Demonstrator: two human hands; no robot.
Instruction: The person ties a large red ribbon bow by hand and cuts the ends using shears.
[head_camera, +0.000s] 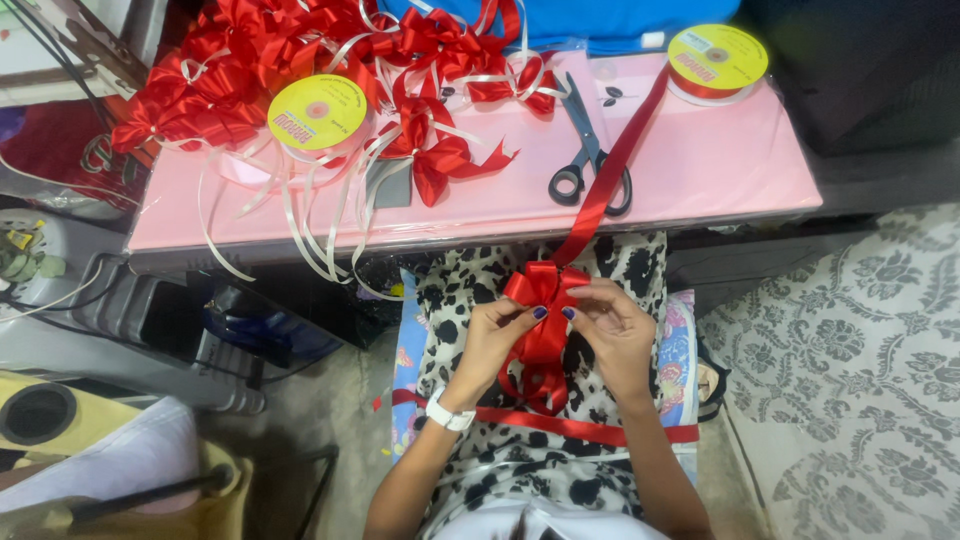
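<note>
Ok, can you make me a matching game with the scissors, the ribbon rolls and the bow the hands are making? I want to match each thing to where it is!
Things:
1. scissors
2. ribbon roll with red ribbon
3. ribbon roll with pale ribbon
4. red bow

Places:
A. between the left hand and the right hand, over the lap
B. at the far right corner of the pink board
C. lying flat in the middle of the pink board
D. on the left side of the board, beside the pile of finished bows

Pairs: 1-C, 2-B, 3-D, 4-A
</note>
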